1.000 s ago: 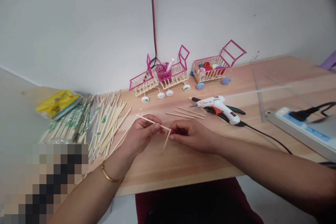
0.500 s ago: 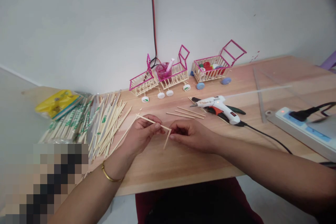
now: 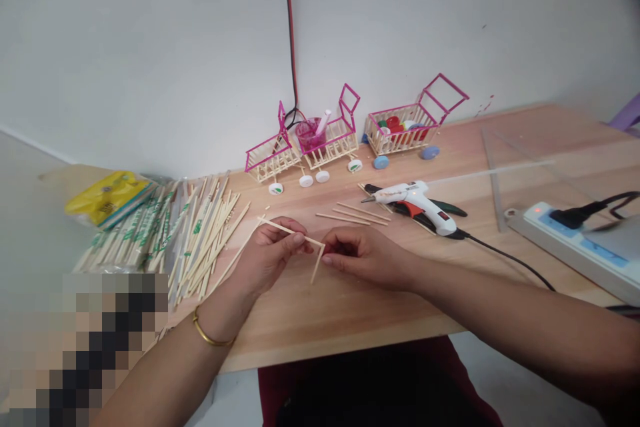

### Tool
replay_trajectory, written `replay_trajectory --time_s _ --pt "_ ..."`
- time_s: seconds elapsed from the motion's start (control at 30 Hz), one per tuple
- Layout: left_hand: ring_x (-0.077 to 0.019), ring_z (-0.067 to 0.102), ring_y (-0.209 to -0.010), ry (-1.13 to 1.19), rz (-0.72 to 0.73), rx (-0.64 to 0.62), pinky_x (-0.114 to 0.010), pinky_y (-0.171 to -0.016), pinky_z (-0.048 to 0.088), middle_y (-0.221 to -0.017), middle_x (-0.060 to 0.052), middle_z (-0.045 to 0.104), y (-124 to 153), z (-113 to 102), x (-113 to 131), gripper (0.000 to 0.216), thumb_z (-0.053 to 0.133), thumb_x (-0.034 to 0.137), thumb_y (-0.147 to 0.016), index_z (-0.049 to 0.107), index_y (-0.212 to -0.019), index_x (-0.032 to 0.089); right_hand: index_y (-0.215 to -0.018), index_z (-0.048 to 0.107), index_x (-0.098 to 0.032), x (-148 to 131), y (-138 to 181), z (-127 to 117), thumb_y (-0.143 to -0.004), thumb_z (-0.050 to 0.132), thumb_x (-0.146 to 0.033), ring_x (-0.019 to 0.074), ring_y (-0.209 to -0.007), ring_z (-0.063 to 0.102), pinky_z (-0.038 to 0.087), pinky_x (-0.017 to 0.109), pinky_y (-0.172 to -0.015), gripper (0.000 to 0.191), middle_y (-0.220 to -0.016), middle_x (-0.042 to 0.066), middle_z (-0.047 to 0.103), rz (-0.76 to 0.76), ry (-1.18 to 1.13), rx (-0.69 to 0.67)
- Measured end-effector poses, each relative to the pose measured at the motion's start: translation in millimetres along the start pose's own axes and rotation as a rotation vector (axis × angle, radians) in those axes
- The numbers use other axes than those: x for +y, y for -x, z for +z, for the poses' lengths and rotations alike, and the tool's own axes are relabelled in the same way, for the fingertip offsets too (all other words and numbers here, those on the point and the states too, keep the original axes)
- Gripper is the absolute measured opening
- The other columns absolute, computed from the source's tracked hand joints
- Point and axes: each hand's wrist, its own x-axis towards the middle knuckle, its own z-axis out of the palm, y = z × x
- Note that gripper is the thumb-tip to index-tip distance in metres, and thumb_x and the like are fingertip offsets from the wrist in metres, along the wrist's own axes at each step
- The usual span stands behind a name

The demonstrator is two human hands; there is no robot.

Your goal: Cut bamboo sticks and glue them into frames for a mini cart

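Note:
My left hand (image 3: 267,257) pinches a thin wooden stick (image 3: 271,223) between thumb and fingers. That stick slants down to the right and meets a shorter stick (image 3: 316,267) at a corner. At this corner my right hand (image 3: 367,259) is closed, its thumb and index finger pressing on the shorter stick, which points down towards the table. Whether the two sticks are glued together I cannot tell. Several loose sticks (image 3: 353,218) lie just beyond my right hand. Behind them rests a white glue gun (image 3: 423,203) with an orange trigger, on top of dark-handled pliers (image 3: 450,208).
Small stick carts with pink rims (image 3: 275,157) stand along the wall, one holding a pink cup (image 3: 311,137). Many sticks (image 3: 215,240) and a yellow packet (image 3: 111,199) cover the left side. A power strip (image 3: 575,240) lies at the right, with the gun's cord (image 3: 510,260) nearby.
Both hands keep the same hold on the joined sticks. The whole view has shifted very slightly; nothing else visibly differs.

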Motion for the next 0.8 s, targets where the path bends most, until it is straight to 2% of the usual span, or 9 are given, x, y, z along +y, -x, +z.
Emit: replay_trajectory --time_s 0.8 --pt "-0.0128 0.066 -0.062 -0.021 -0.035 -0.03 -0.023 -0.063 0.051 -0.066 -0.002 0.069 1.3 2.6 1.2 0.019 0.081 0.019 -0.066 0.067 -0.077 0.013 -0.088 0.067 -0.018 -1.3 0.4 -0.2 -0.085 0.06 -0.03 0.0123 -0.071 0.054 0.043 0.025 -0.066 0.015 -0.077 0.0 0.062 -0.003 -0.032 0.028"
